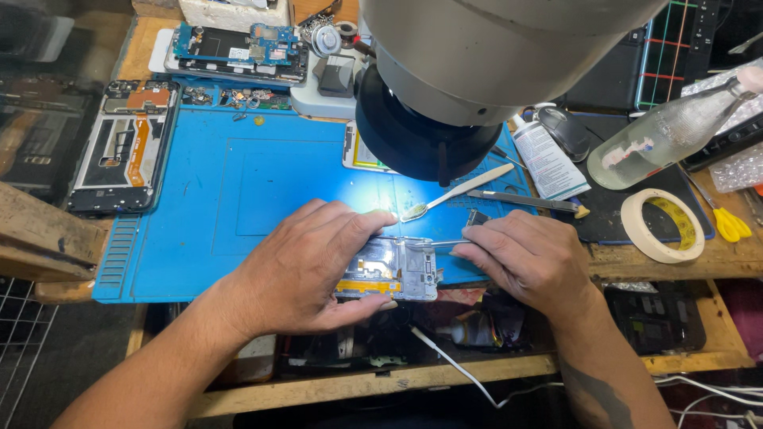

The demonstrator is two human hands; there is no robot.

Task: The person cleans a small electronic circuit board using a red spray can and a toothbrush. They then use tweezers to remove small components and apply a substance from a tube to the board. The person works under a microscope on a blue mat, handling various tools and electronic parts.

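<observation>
1. An opened phone frame [393, 270] is held at the near edge of the blue work mat [238, 191], low centre in the head view, just under the microscope head [445, 71].
2. The frame's long axis runs left–right, slightly tilted; the yellow-striped edge faces near, the metal inner side faces up.
3. The left hand [306, 266] is closed around the frame's left end: fingers curled over the far edge, thumb pressed along the near edge. Contact is firm.
4. The right hand [528, 258] is pinched shut on thin tweezers [433, 243]; the tips point left and are laid over the frame's far right part, touching or just above it, which cannot be told.
5. Key relation: the frame lies between the two hands, the left hand on it, the right hand just beside its right end, reaching it only through the tweezers.
6. A flat metal spudger [457, 193] is lying just far of the frame, diagonal, unheld.
7. Further off on the table [675, 258]: a tape roll [662, 225] and clear bottle [675, 131] at right, a disassembled phone [123, 147] far left, a circuit board phone [234, 49] at far left.
</observation>
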